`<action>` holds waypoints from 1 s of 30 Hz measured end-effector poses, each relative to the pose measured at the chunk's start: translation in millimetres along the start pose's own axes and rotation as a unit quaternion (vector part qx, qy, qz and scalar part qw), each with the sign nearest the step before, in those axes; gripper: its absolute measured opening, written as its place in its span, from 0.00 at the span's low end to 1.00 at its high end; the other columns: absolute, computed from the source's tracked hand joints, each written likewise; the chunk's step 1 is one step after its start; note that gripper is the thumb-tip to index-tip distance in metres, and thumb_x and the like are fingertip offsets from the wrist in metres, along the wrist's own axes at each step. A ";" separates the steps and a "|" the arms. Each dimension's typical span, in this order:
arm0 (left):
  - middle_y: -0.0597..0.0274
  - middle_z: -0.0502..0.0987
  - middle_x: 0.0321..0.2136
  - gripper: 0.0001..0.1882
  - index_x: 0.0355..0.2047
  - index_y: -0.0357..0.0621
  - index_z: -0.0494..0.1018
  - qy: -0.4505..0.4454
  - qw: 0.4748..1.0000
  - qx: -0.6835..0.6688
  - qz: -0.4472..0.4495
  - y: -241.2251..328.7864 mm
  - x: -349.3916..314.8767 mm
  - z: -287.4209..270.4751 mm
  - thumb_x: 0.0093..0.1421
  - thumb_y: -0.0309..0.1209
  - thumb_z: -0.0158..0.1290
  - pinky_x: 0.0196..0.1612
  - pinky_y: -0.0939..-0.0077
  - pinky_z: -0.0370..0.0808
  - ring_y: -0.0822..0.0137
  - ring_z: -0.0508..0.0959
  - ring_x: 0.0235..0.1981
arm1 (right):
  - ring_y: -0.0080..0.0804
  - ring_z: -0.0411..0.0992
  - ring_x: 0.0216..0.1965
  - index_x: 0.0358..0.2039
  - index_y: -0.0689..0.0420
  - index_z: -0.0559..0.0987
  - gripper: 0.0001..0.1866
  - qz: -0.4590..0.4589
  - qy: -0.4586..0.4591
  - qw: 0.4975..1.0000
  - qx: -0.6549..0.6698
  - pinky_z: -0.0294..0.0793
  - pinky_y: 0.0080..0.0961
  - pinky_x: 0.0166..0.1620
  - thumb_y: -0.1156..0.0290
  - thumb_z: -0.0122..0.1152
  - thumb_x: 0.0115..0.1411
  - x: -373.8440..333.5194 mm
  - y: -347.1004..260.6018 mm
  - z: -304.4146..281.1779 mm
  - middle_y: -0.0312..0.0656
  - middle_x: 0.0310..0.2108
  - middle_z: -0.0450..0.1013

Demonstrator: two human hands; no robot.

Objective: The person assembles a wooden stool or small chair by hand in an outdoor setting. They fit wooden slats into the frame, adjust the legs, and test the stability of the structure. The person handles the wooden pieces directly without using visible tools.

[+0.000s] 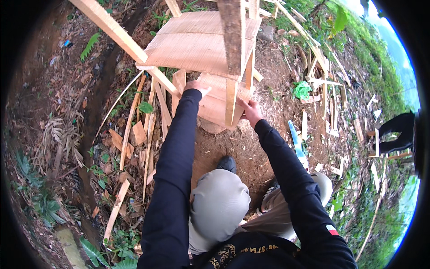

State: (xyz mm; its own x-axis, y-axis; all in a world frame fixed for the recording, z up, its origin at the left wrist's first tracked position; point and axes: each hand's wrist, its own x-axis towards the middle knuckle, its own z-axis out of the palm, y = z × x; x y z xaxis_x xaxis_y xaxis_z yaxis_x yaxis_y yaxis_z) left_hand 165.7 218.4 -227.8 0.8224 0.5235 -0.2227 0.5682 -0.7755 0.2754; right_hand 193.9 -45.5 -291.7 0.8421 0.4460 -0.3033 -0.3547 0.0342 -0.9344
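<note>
A wooden frame of pale, rough-sawn posts stands before me, with a wide upper panel (192, 47) of planks across it. Below that panel sits a lower wooden board (214, 106), tilted between the legs. My left hand (197, 86) grips this board near its left far edge, the thumb lying along the top. At its right edge, beside the front leg (231, 102), my right hand (252, 112) is closed on the same board, with fingertips partly hidden. A bark-faced post (233, 36) rises from the upper panel's near edge, and a long post (109, 30) slants up at the left.
A blue-handled saw (296, 142) lies on the ground at the right, near a green plastic bag (302, 90). Wood strips (132, 123) are scattered at the left, more at the right. A dark ditch (87, 166) runs down the left. Another person's dark-clothed leg (397, 133) shows far right.
</note>
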 end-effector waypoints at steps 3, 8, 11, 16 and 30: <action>0.43 0.77 0.46 0.38 0.45 0.36 0.76 0.089 0.996 0.004 0.002 -19.1 27.0 -9.1 0.42 0.55 0.67 0.53 0.64 0.74 0.51 0.77 0.49 | 0.39 0.79 0.27 0.41 0.71 0.74 0.26 0.009 0.007 1.000 -0.004 0.84 0.35 0.25 0.56 0.64 0.59 -0.6 -3.2 0.3 0.51 0.32 0.76; 0.41 0.75 0.48 0.37 0.46 0.34 0.75 0.124 0.990 -0.046 -0.054 -9.7 48.0 -13.3 0.47 0.55 0.57 0.55 0.63 0.72 0.50 0.75 0.51 | 0.38 0.79 0.29 0.42 0.71 0.74 0.26 0.001 0.005 1.000 -0.005 0.84 0.35 0.25 0.57 0.64 0.59 -10.8 -9.2 1.8 0.50 0.33 0.76; 0.40 0.74 0.49 0.36 0.47 0.33 0.74 0.118 0.987 -0.060 -0.094 4.1 38.2 -2.7 0.50 0.55 0.51 0.56 0.62 0.71 0.49 0.74 0.52 | 0.36 0.79 0.31 0.44 0.69 0.74 0.26 0.001 0.012 1.000 -0.013 0.83 0.33 0.25 0.56 0.63 0.59 -14.0 -13.0 -2.9 0.49 0.35 0.77; 0.39 0.72 0.51 0.37 0.49 0.31 0.73 0.115 0.981 -0.057 -0.148 -9.0 18.4 2.5 0.56 0.55 0.40 0.58 0.60 0.69 0.47 0.71 0.55 | 0.35 0.79 0.28 0.44 0.69 0.75 0.25 -0.013 0.017 0.999 -0.030 0.82 0.31 0.24 0.58 0.64 0.59 -19.4 -16.4 6.3 0.48 0.34 0.77; 0.32 0.72 0.50 0.42 0.46 0.23 0.73 0.171 0.961 -0.077 -0.205 -5.2 41.2 37.6 0.66 0.55 0.25 0.60 0.55 0.64 0.41 0.69 0.57 | 0.42 0.80 0.31 0.38 0.62 0.81 0.28 -0.099 0.155 0.981 -0.052 0.79 0.35 0.39 0.48 0.69 0.51 -23.0 12.5 -0.1 0.54 0.29 0.79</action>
State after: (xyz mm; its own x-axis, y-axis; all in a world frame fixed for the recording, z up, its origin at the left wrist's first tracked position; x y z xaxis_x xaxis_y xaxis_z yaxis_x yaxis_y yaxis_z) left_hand 195.6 230.7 -273.5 0.4756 0.8792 -0.0286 0.8217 -0.4325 0.3713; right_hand 170.2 -55.4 -296.5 0.9794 0.1447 -0.1408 -0.1415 -0.0058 -0.9899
